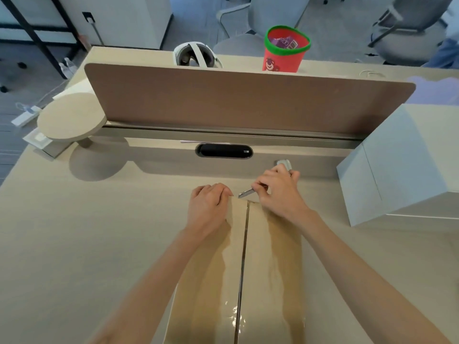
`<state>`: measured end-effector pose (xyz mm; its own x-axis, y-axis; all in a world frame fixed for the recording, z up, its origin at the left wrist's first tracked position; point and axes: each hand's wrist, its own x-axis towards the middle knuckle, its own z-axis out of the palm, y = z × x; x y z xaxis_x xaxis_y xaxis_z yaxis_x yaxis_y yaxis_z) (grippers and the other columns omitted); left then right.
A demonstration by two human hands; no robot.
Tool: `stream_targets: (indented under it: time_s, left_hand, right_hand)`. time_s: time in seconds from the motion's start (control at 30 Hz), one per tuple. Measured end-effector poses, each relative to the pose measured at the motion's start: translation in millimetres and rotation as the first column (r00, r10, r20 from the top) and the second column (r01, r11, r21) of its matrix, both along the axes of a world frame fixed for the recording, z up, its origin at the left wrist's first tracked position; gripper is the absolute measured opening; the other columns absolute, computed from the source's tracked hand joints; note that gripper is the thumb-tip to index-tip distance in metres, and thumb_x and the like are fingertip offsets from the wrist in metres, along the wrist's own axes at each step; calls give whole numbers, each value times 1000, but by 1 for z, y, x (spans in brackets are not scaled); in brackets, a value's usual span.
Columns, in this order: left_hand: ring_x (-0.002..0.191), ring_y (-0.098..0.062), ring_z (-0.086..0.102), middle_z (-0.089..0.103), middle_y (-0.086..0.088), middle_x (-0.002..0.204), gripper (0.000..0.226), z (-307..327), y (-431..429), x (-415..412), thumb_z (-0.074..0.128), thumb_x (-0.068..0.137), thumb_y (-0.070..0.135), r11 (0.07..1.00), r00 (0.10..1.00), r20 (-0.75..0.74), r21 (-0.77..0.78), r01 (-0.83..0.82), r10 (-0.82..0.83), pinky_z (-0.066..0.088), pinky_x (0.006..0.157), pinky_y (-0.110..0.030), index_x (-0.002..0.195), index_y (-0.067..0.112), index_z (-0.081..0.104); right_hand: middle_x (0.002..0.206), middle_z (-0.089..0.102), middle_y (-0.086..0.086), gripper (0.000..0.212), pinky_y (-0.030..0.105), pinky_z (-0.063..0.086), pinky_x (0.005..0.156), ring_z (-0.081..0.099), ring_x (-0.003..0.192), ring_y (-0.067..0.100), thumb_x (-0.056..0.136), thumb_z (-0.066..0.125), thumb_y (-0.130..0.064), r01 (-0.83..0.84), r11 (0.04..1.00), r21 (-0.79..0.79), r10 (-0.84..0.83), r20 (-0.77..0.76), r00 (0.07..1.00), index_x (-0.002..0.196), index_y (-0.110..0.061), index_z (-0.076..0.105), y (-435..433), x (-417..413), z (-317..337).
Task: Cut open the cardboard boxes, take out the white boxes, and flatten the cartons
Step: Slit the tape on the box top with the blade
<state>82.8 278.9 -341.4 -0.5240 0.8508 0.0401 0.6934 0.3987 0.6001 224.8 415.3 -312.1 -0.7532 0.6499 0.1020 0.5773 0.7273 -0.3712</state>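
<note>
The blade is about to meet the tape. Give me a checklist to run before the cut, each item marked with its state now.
1. Knife secured: the right hand grips the silver utility knife: ok.
2. Blade placed: its tip sits near the far end of the taped centre seam of the brown cardboard box: ok.
3. Box steadied: the left hand holds its far left corner: ok.
4. Fingers away from the blade: the tip points at the left hand's fingers, close by: not ok.
5. Tape along the seam uncut: cannot tell.
</note>
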Motion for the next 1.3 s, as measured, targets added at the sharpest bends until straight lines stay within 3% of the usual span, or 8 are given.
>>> stream_targets:
  time_s: [0.33, 0.5, 0.67, 0.93, 1.17, 1.3]
  left_hand:
    - [90, -7, 55, 64, 17, 90, 49, 3, 0, 0, 16, 86, 41, 999, 998, 66, 39, 14, -17, 29, 98, -27, 89, 27, 63]
    - [91, -8, 55, 65, 16, 91, 38, 4, 0, 1, 25, 92, 32, 1000, 997, 76, 17, 14, -15, 28, 97, -26, 90, 26, 63]
    - [92, -6, 54, 62, 19, 90, 38, 6, -1, 1, 26, 92, 31, 1000, 996, 88, 10, 13, -14, 27, 99, -26, 91, 26, 63]
    - [93, -6, 54, 64, 18, 91, 49, 7, -1, 1, 17, 86, 40, 1000, 996, 83, 9, 16, -16, 25, 95, -22, 91, 26, 63]
    - [95, -6, 55, 64, 17, 93, 39, 6, 0, 0, 26, 90, 30, 1000, 997, 82, -17, 5, -4, 23, 93, -20, 92, 26, 64]
    - [94, -7, 56, 66, 16, 92, 37, 5, -1, 0, 27, 91, 28, 1000, 997, 72, 3, 1, -1, 25, 95, -22, 91, 25, 64]
  right_hand:
    - [74, 58, -17, 16, 31, 10, 77, 40, 91, 12, 85, 62, -23, -35, 998, 50, 35, 3, 999, 69, -26, 65, 6, 3, -7]
    - [75, 62, -16, 18, 30, 10, 78, 40, 93, 12, 87, 63, -22, -12, 999, -47, 10, -47, 999, 70, -26, 65, 8, 3, -8]
    - [75, 60, -18, 18, 32, 12, 77, 37, 91, 11, 86, 64, -20, -18, 1000, -15, 18, -47, 999, 69, -25, 65, 8, 0, -6]
    - [74, 55, -19, 15, 30, 9, 75, 38, 92, 13, 85, 62, -20, -45, 999, 1, 45, -17, 999, 71, -22, 67, 8, -2, -5]
    - [73, 60, -16, 16, 34, 13, 71, 35, 91, 12, 86, 59, -19, -73, 995, -71, 77, 46, 996, 73, -21, 69, 12, -5, -1]
    - [70, 63, -13, 16, 33, 9, 67, 33, 87, 13, 79, 56, -12, -117, 993, 24, 113, 127, 986, 66, -15, 64, 20, -5, 1]
